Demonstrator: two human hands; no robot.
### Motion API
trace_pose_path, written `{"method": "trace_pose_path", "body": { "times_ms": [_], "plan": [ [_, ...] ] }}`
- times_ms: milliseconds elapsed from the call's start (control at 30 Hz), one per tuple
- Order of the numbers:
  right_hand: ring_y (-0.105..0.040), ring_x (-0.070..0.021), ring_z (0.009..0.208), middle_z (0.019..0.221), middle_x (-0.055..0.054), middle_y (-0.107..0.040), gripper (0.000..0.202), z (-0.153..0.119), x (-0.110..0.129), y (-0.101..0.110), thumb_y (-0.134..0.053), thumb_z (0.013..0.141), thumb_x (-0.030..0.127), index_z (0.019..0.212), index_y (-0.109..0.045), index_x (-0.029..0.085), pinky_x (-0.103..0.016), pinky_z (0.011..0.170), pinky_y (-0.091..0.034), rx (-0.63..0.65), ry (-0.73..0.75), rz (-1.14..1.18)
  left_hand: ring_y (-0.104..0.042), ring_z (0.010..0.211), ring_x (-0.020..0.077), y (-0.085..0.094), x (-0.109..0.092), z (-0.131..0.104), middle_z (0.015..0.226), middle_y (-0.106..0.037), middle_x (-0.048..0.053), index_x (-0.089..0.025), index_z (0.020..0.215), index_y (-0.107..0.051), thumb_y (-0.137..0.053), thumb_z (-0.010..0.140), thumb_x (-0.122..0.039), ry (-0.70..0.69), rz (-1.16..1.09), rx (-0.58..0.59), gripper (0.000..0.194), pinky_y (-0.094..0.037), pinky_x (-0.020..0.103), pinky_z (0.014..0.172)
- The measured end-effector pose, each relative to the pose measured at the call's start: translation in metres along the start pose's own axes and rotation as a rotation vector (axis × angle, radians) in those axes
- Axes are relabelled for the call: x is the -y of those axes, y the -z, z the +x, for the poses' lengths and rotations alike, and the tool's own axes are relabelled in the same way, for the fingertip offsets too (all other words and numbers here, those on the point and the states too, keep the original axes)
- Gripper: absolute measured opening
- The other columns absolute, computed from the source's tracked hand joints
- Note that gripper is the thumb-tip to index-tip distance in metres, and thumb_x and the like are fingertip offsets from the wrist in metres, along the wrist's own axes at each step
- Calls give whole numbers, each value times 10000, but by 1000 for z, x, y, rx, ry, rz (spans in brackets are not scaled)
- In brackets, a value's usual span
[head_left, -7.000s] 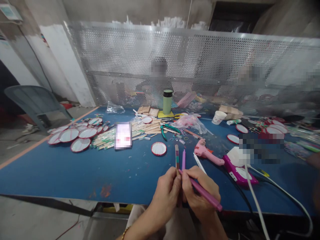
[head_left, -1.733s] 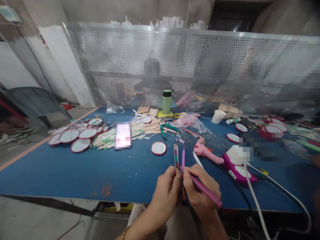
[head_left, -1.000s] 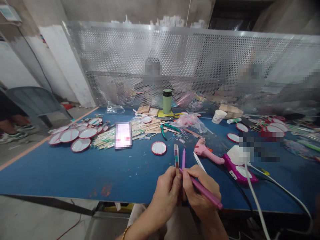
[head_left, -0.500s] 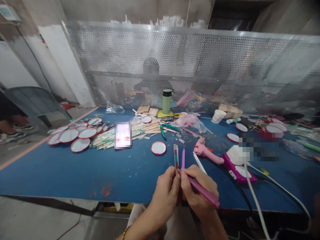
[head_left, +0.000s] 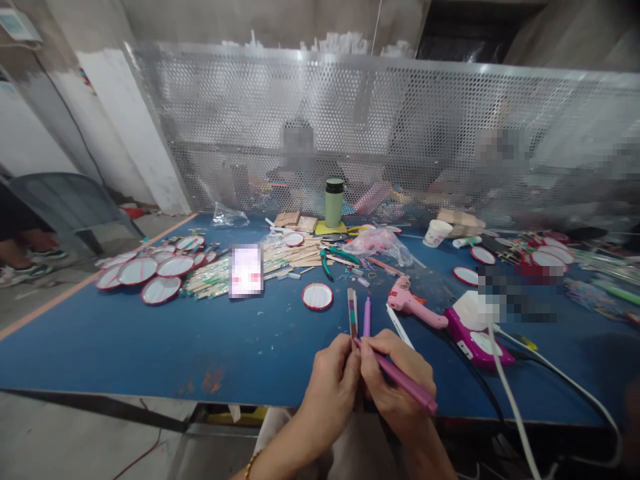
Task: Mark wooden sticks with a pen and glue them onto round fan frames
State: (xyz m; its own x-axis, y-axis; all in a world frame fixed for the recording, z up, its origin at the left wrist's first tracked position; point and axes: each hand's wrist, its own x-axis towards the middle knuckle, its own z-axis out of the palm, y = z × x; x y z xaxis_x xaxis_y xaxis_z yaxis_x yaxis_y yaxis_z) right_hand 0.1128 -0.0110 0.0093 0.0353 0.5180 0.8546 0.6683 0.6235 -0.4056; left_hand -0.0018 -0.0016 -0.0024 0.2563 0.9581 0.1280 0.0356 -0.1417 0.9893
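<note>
At the table's near edge, my left hand (head_left: 334,373) is closed on a flat wooden stick (head_left: 352,313) that bears brown, teal and purple bands. My right hand (head_left: 397,373) pinches a purple marker (head_left: 407,383), its tip against the lower part of the stick. Just beyond my fingers lie a lighter purple pen piece (head_left: 367,317) and a white pen (head_left: 399,325). A round white disc with a red rim (head_left: 317,296) rests ahead and to the left. Fingers hide the stick's lower end.
Red-rimmed discs (head_left: 137,271) and a bundle of sticks (head_left: 210,279) lie left, near a blurred phone (head_left: 245,271). Green-handled pliers (head_left: 327,265), a bottle (head_left: 334,203) and a cup (head_left: 437,233) stand or lie farther back. Right are a pink glue gun (head_left: 417,305) and purple power strip (head_left: 480,340).
My right hand and the purple marker have shifted very slightly to the left. A person behind the perforated screen has moved a little.
</note>
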Motion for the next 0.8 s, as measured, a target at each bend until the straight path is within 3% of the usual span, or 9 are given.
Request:
{"method": "trace_pose_path", "body": {
  "times_ms": [233,800],
  "plan": [
    [-608,-101,499,605,16,-640,144,0,3,1,-591,886,107,778,-636,191,-203,493,-489,-89,-48,-22,-426,410,96,-1,0,0,538,-504,-51,-202,797,-489,-428,942,-548,96,-102,100,380,-342,206,414],
    [-612,-109,518,617,13,-640,131,-1,0,-1,-593,891,126,785,-641,187,-216,523,-488,-9,-14,-37,-428,531,96,0,1,0,622,-491,-27,-193,722,-460,-435,935,-486,37,-8,32,363,-360,207,497]
  ]
}}
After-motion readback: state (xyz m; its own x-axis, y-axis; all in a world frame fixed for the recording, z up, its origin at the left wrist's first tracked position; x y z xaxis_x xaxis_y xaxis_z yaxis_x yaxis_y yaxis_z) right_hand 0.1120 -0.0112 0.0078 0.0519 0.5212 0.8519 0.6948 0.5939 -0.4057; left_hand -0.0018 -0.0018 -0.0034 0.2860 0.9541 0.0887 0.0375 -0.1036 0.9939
